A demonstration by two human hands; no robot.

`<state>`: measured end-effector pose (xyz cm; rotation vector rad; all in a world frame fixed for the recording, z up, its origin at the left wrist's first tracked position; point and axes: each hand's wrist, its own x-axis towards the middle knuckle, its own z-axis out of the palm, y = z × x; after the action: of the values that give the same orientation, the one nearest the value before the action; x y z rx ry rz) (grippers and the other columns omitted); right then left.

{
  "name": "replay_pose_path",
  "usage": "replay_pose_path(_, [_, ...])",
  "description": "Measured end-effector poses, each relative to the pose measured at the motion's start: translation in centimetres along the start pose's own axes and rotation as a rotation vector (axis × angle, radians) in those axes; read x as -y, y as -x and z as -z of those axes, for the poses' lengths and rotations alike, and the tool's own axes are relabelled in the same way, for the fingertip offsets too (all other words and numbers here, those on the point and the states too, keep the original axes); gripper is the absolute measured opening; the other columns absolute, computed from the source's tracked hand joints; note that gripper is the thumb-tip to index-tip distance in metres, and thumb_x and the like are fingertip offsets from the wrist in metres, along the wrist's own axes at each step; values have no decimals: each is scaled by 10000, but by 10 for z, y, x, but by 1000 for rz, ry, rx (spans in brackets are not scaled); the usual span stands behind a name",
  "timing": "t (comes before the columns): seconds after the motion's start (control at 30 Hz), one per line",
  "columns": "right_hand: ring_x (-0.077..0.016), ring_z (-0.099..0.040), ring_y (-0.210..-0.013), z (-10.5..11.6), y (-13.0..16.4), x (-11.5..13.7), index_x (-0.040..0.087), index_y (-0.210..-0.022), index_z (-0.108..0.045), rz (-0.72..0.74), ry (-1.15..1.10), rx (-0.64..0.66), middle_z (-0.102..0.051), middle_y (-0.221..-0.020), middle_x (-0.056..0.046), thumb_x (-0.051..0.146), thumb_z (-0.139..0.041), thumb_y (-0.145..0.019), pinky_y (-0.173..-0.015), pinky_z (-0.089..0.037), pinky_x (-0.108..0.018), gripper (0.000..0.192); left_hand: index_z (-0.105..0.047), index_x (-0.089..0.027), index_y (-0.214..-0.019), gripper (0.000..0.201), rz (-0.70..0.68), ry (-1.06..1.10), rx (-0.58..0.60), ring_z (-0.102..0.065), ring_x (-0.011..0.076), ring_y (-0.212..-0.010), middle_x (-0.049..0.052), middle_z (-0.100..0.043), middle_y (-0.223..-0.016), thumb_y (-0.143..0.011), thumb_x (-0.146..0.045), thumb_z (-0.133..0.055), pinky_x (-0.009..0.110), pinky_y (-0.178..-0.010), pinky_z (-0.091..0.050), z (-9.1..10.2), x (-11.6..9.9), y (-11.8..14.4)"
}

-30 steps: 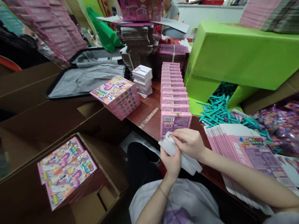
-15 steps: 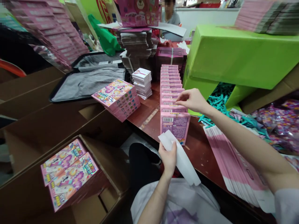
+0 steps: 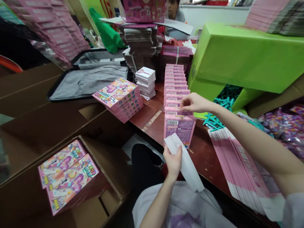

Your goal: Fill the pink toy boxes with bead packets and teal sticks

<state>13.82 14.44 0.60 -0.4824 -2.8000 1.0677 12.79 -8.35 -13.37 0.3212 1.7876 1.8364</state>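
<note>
Row of upright pink printed cardboard boxes (image 3: 177, 91) stands on the brown worktop (image 3: 152, 118). Right hand (image 3: 196, 103) pinches at the second box's top edge; best pressed flat, square. Left hand (image 3: 173, 160) grip closed on white paper backing strip (image 3: 186, 161), near the front box.

Long white paper backing strip (image 3: 187, 164), pinched at its upper end by the left hand (image 3: 174, 161), hanging slanted down and to the right over the near edge of the reddish-brown tabletop (image 3: 152, 118), lower end against the white shirt. Row of upright pink cardboard boxes (image 3: 176, 91), standing one behind another in a straight file from near the front edge toward the back of the tabletop, barcoded purple-printed backs facing the viewer. Nearest box (image 3: 180, 129) just behind the strip's top. Second box (image 3: 177, 110) touched at its top edge by the pinched fingertips of the right hand (image 3: 194, 102).
</note>
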Motion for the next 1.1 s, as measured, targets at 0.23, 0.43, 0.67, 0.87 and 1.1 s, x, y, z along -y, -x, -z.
replay_pose_path(0.23, [-86,-509,-543,0,-9,1,120,-678,-625,11,169,62,-611,-604,-10,249,-627,-712,-512,-366,-200,134,-614,-127,-928,341,12,32,-25,-675,203,-774,78,-709,-850,-648,-288,-723,274,-698,-517,0,-8,-1])
replay_pose_path(0.43, [-130,-566,-597,-7,-7,5,144,-728,-732,27,507,-69,-683,-668,-40,233,-653,-723,-599,-394,-248,119,-614,-138,-960,452,279,436,153,-655,188,-786,84,-690,-914,-625,-402,-762,282,-724,-502,19,-14,-15])
replay_pose_path(0.67, [-242,-625,-772,-19,6,7,217,-1093,-700,-124,828,-241,-707,-788,-99,426,-660,-782,-672,-390,-300,377,-522,-216,-701,218,445,664,22,-142,31,-330,-77,-350,-505,-835,-373,-592,213,-406,-215,23,-12,-24])
replay_pose_path(0.87, [-237,-639,-809,-40,45,40,150,-1133,-639,-106,518,-533,-698,-920,-119,401,-546,-874,-750,-430,-342,373,-429,-199,-644,295,356,624,142,-203,47,-366,-72,-299,-488,-803,-360,-617,181,-378,-189,25,-29,-18])
replay_pose_path(1.1, [-167,-655,-832,-116,159,88,209,-1296,-398,-261,-380,-278,-653,-1093,-90,316,-714,-714,-702,-524,-269,671,-585,-142,-916,350,81,308,88,-619,143,-751,21,-664,-834,-621,-219,-755,230,-697,-474,11,-47,1])
